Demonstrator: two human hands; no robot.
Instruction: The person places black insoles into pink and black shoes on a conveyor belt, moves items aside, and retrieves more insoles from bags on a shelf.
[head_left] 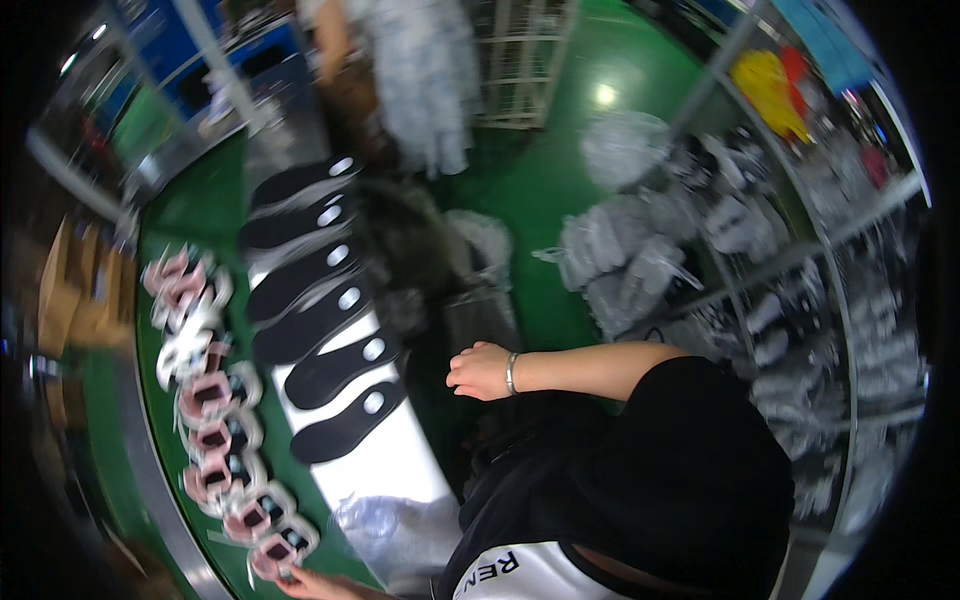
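Observation:
At the lower edge, my left hand [310, 584] has its fingers closed at the rim of the nearest pink and white sneaker [273, 556]. This sneaker ends a row of several pink and white sneakers [212, 440] on the green belt. My right hand [480, 372], with a bracelet at the wrist, is held in front of my body with its fingers curled in and nothing visible in them. Between the hands lie several black insoles [347, 430], each with a pale round spot, in a line along a white bench [385, 468].
Clear plastic [370, 520] lies at the bench's near end. A metal rack [850, 300] with bagged goods stands at the right, with grey bags [630, 265] beside it. Another person [420, 85] stands beyond the bench. Cardboard boxes [85, 290] sit at the left.

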